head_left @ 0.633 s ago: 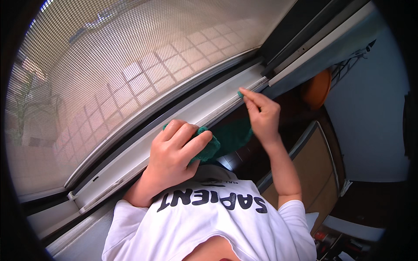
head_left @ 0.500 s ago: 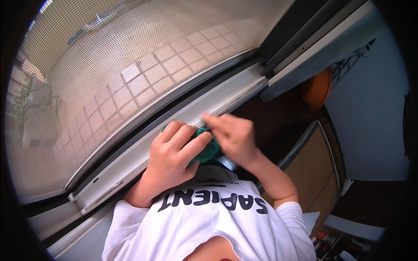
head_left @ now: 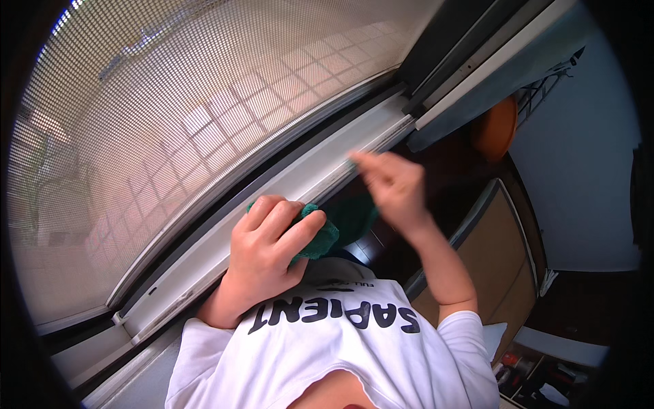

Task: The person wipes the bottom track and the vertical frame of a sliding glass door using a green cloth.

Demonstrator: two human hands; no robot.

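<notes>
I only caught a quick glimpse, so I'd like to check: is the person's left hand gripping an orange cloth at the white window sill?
Not quite: the cloth is green, not orange, as the head view shows. The left hand is indeed gripping it at the white window sill.

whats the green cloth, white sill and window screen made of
Green cloth: probably terry or microfibre, matte, judging by its fuzzy surface. White sill: perhaps painted metal or plastic; it looks smooth with a soft sheen. Window screen: mesh, shown by its fine grid; whether metal or synthetic, I can't tell.
</notes>
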